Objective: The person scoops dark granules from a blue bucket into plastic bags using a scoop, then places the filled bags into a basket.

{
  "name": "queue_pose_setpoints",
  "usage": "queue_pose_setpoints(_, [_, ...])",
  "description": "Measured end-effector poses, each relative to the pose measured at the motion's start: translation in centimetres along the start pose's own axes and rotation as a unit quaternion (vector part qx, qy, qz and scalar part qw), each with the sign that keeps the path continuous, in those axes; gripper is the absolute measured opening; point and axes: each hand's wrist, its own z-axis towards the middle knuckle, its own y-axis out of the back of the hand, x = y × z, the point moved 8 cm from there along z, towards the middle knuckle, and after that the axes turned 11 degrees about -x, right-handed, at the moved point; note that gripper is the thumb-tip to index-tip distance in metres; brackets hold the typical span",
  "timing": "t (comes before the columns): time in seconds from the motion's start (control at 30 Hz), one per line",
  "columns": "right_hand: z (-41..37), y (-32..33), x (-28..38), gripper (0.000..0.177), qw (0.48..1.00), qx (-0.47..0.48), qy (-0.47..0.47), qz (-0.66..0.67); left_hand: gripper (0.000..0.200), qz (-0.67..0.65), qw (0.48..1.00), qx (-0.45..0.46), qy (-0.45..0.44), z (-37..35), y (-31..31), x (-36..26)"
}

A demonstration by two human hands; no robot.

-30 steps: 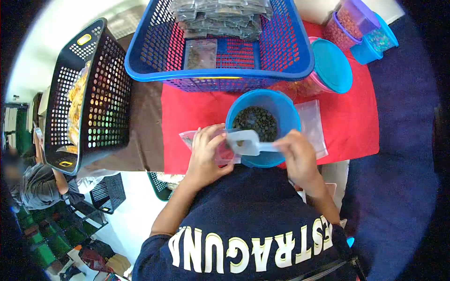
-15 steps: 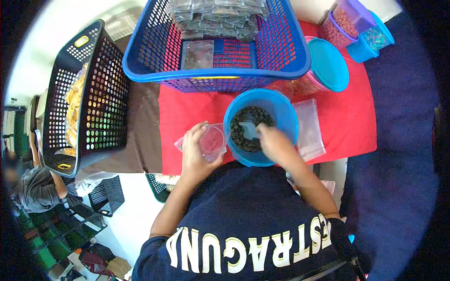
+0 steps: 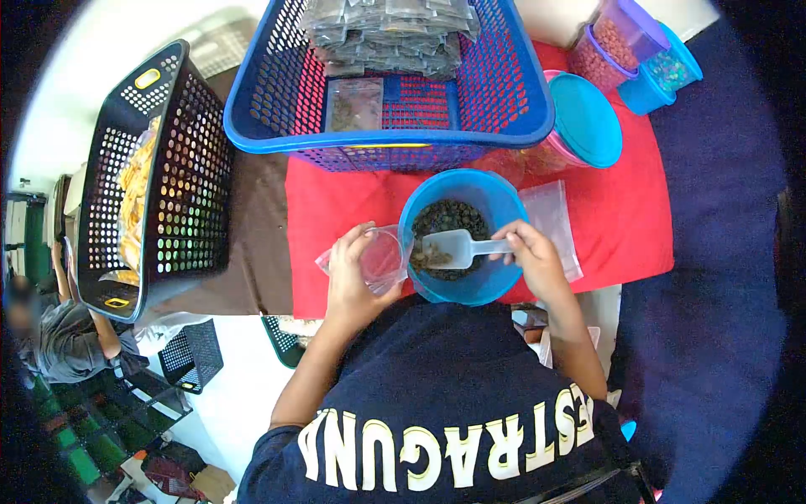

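Observation:
My right hand (image 3: 529, 256) grips the handle of a translucent white scoop (image 3: 463, 247). Some brownish bits lie at the scoop's front, over dark small pieces (image 3: 449, 217) inside a blue bucket (image 3: 483, 291). Left of the bucket, my left hand (image 3: 351, 267) is closed on a clear plastic bag (image 3: 384, 256), its mouth spread in a round shape facing up. The bag's right edge is close to the bucket's rim. Flat clear bags (image 3: 552, 225) lie on the red cloth just right of the bucket.
A blue basket (image 3: 386, 141) with stacked filled packets (image 3: 390, 38) stands behind the bucket. On the left is a black basket (image 3: 189, 176) of yellowish packets. A teal-lidded tub (image 3: 588, 122) and containers (image 3: 617, 50) stand at back right. Another person (image 3: 71, 332) is far left.
The scoop has come up from among the dark pieces and now lies level, pointing left, with bits on it. My right hand has shifted right; my left hand keeps the bag in place.

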Motion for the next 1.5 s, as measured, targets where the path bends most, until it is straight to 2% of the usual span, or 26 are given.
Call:
queue_pose_setpoints(0.13, [0.2, 2.5, -0.3, 0.023, 0.999, -0.042, 0.016, 0.02, 0.084, 0.004, 1.0, 0.005, -0.011, -0.1, 0.0, -0.3])
queue_pose_setpoints(0.2, [0.0, 3.6, -0.1, 0.023, 0.995, -0.073, -0.008, 0.062, 0.085, 0.006, 1.0, 0.006, -0.018, -0.2, 0.1, -0.4])
queue_pose_setpoints(0.23, [-0.1, 4.0, 0.9, 0.023, 0.996, -0.076, 0.026, 0.044, 0.086, 0.005, 1.0, 0.005, -0.024, -0.2, 0.0, -0.5])
queue_pose_setpoints(0.33, [-0.5, 4.2, 1.6, 0.023, 0.991, -0.077, 0.006, 0.11, 0.085, 0.006, 0.999, 0.005, -0.034, -0.1, 0.1, -1.1])
queue_pose_setpoints(0.53, [-2.0, 1.7, 4.6, 0.023, 0.994, -0.036, -0.001, 0.1, 0.081, -0.024, 0.999, 0.027, -0.035, -0.3, -0.4, -2.0])
queue_pose_setpoints(0.6, [-2.2, 0.0, 5.3, 0.022, 0.993, -0.024, 0.032, 0.113, 0.081, -0.036, 0.998, 0.029, -0.041, -0.5, -0.6, -2.3])
queue_pose_setpoints(0.67, [-3.0, -2.2, 7.7, 0.019, 0.994, -0.011, 0.099, -0.045, 0.084, -0.038, 0.998, 0.024, -0.053, -0.8, -0.7, -2.5])
queue_pose_setpoints(0.7, [-3.3, -3.3, 8.4, 0.015, 0.985, -0.007, 0.154, -0.073, 0.086, -0.064, 0.996, 0.021, -0.058, -0.8, -0.7, -2.8])
queue_pose_setpoints(0.73, [-3.7, -4.6, 9.7, 0.011, 0.948, -0.012, 0.284, -0.143, 0.088, -0.089, 0.994, 0.018, -0.062, -0.8, -0.7, -3.1])
queue_pose_setpoints(0.8, [-5.4, -7.4, 11.0, 0.011, 0.866, 0.056, 0.448, -0.215, 0.09, -0.118, 0.99, 0.007, -0.08, -0.7, -0.6, -3.8])
queue_pose_setpoints(0.83, [-6.4, -8.6, 11.9, 0.013, 0.816, 0.098, 0.503, -0.265, 0.091, -0.169, 0.983, 0.032, -0.057, -0.9, -1.1, -3.7])
queue_pose_setpoints(0.87, [-6.6, -8.7, 12.2, 0.013, 0.816, 0.099, 0.504, -0.265, 0.092, -0.219, 0.973, 0.057, -0.034, -1.0, -1.4, -3.7])
queue_pose_setpoints(0.9, [-7.5, -9.0, 12.6, 0.014, 0.777, 0.1, 0.552, -0.284, 0.09, -0.21, 0.973, 0.089, -0.039, -0.4, -1.3, -4.0])
queue_pose_setpoints(0.93, [-8.2, -9.2, 13.0, 0.015, 0.734, 0.1, 0.599, -0.303, 0.09, -0.209, 0.973, 0.087, -0.04, 0.1, -0.7, -4.3])
queue_pose_setpoints(0.97, [-8.2, -8.5, 13.9, 0.015, 0.729, 0.098, 0.603, -0.308, 0.087, -0.215, 0.974, 0.068, 0.017, 0.6, -0.1, -3.6])
queue_pose_setpoints(1.0, [-7.3, -5.8, 15.0, 0.013, 0.775, 0.055, 0.572, -0.263, 0.084, -0.22, 0.971, 0.047, 0.076, 0.7, 0.4, -2.7])
queue_pose_setpoints(1.03, [-6.9, -3.9, 15.6, 0.012, 0.797, 0.014, 0.552, -0.244, 0.076, -0.291, 0.951, -0.004, 0.104, 0.6, 0.8, -1.8])
queue_pose_setpoints(1.07, [-6.4, -2.3, 15.9, 0.011, 0.817, -0.027, 0.53, -0.226, 0.072, -0.265, 0.955, -0.011, 0.13, 0.4, 1.0, -1.0])
queue_pose_setpoints(1.1, [-6.3, -1.2, 15.5, 0.011, 0.817, -0.026, 0.53, -0.227, 0.072, -0.211, 0.968, -0.014, 0.134, 0.2, 1.3, -0.2])
queue_pose_setpoints(1.17, [-4.0, 2.2, 13.3, 0.011, 0.903, -0.088, 0.379, -0.183, 0.072, -0.11, 0.984, -0.018, 0.137, -0.5, 1.7, 1.4])
queue_pose_setpoints(1.2, [-3.5, 2.3, 12.7, 0.011, 0.902, -0.089, 0.379, -0.184, 0.072, -0.111, 0.984, -0.018, 0.136, -0.5, 1.8, 1.4])
queue_pose_setpoints(1.27, [-1.0, 2.3, 9.2, 0.012, 0.918, -0.107, 0.283, -0.257, 0.073, -0.005, 0.993, 0.009, 0.118, -0.6, 1.7, 1.4])
queue_pose_setpoints(1.3, [-0.1, 1.4, 6.8, 0.013, 0.918, -0.088, 0.237, -0.305, 0.073, -0.005, 0.993, 0.011, 0.118, -0.7, 1.5, 1.4])
queue_pose_setpoints(1.33, [0.5, 0.5, 4.6, 0.013, 0.919, -0.09, 0.234, -0.304, 0.074, -0.015, 0.994, 0.02, 0.11, -0.8, 0.9, 1.3])
queue_pose_setpoints(1.4, [2.0, -1.8, -0.1, 0.016, 0.897, -0.058, 0.181, -0.399, 0.074, -0.025, 0.994, 0.03, 0.101, -0.7, 0.4, 1.1])
queue_pose_setpoints(1.5, [2.8, -3.7, -2.0, 0.019, 0.882, -0.067, 0.12, -0.45, 0.078, 0.022, 0.996, 0.053, 0.07, -0.2, 0.1, 0.6])
